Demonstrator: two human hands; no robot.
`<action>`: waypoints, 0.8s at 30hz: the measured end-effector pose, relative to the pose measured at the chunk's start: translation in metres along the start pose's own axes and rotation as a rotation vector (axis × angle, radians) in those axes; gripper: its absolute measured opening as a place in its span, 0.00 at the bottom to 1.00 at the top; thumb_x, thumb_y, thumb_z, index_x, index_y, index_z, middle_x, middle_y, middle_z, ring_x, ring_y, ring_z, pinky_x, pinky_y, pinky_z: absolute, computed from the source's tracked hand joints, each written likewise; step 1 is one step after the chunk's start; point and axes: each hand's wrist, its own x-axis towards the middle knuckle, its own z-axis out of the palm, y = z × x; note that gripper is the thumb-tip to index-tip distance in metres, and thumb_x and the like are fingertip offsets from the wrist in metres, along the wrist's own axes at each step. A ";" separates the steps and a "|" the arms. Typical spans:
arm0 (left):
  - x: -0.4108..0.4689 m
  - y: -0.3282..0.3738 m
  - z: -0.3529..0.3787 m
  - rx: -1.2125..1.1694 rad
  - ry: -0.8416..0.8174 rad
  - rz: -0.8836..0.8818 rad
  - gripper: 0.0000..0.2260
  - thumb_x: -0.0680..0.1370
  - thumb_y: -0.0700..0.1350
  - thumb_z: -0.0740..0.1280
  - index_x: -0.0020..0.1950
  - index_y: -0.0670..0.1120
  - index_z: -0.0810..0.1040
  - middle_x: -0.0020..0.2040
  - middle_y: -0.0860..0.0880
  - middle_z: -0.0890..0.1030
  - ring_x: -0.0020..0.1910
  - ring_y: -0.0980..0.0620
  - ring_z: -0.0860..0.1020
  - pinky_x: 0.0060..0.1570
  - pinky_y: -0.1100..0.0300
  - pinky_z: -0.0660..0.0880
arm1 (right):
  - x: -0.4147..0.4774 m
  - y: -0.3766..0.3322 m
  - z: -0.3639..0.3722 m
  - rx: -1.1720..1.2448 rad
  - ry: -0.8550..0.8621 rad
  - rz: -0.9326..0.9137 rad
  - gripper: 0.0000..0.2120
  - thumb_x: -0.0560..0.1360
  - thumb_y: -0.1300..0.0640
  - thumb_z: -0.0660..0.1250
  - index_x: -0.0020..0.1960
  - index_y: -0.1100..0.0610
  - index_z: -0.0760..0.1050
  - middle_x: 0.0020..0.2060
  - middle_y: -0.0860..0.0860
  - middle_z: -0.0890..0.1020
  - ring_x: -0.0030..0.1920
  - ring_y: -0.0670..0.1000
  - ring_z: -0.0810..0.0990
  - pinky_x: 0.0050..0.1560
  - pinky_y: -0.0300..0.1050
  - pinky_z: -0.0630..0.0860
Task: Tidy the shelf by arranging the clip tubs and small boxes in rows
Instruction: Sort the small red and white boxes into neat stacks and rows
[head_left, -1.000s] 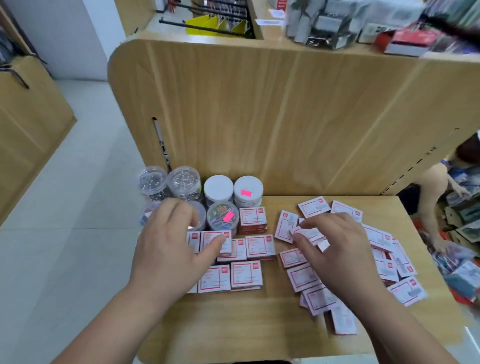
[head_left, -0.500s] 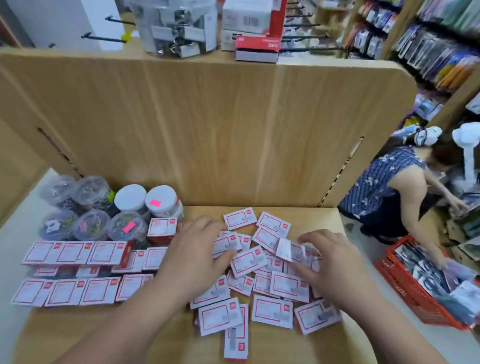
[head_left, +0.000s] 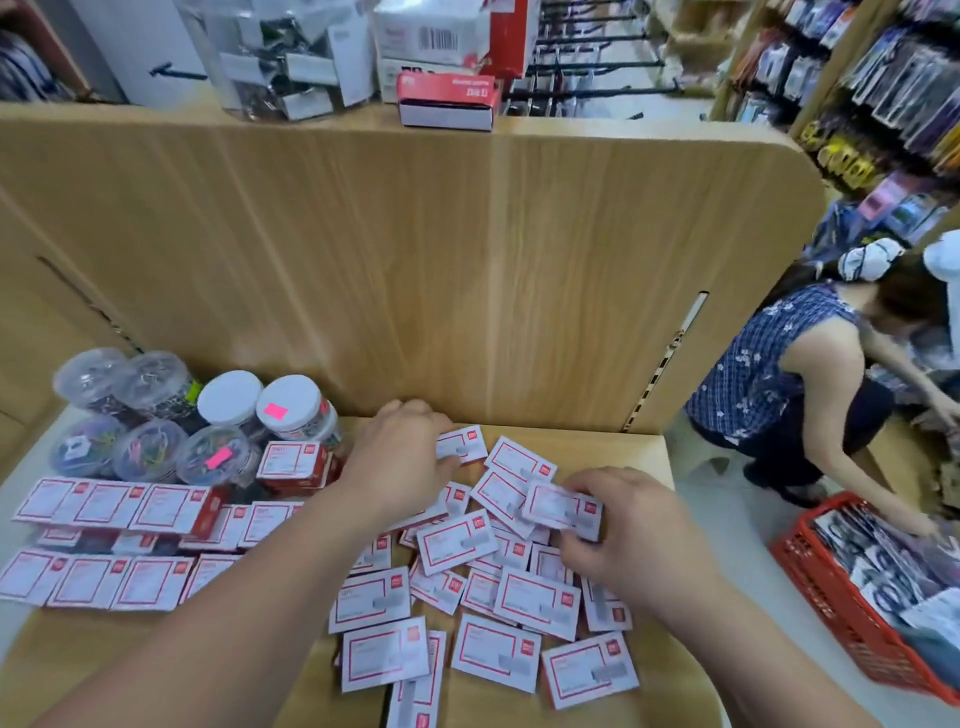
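Several clip tubs (head_left: 228, 401) stand grouped at the shelf's back left, some clear, two with white lids. In front of them, small white-and-red boxes (head_left: 106, 505) lie in two neat rows. A loose pile of the same boxes (head_left: 535, 600) covers the middle of the wooden shelf (head_left: 636, 452). My left hand (head_left: 400, 460) reaches over the pile's far side, fingers bent down, thumb against a small box (head_left: 465, 446) near the back panel. My right hand (head_left: 631, 535) pinches another small box (head_left: 563, 506) lifted slightly above the pile.
A tall wooden back panel (head_left: 467, 260) walls off the shelf's far side, with cartons (head_left: 447, 98) and a clear bin on top. To the right a person (head_left: 779, 374) crouches by a red basket (head_left: 841, 613) on the floor. Bare wood shows at the front left.
The view swung right from the tubs to the loose pile. My left hand moved off the neat rows to the pile's far side; my right hand has picked up a box.
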 end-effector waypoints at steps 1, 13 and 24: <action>0.001 0.000 0.000 -0.009 -0.008 0.004 0.14 0.72 0.56 0.68 0.56 0.56 0.81 0.51 0.53 0.77 0.54 0.49 0.73 0.52 0.53 0.74 | 0.003 0.002 -0.002 0.016 0.037 0.023 0.19 0.63 0.39 0.63 0.49 0.47 0.80 0.42 0.42 0.82 0.45 0.47 0.79 0.43 0.44 0.76; 0.007 -0.009 0.004 -0.075 0.022 0.067 0.16 0.72 0.51 0.71 0.60 0.59 0.79 0.51 0.54 0.75 0.52 0.48 0.75 0.51 0.52 0.75 | 0.033 0.030 0.012 -0.198 0.196 0.096 0.14 0.63 0.49 0.68 0.47 0.51 0.81 0.41 0.48 0.82 0.41 0.58 0.78 0.40 0.50 0.75; 0.006 -0.018 0.008 -0.113 0.155 0.003 0.11 0.69 0.45 0.75 0.50 0.49 0.85 0.45 0.49 0.79 0.44 0.45 0.80 0.42 0.53 0.78 | 0.050 0.016 0.013 -0.236 0.033 -0.177 0.15 0.66 0.38 0.72 0.50 0.41 0.82 0.52 0.43 0.79 0.52 0.53 0.75 0.47 0.47 0.65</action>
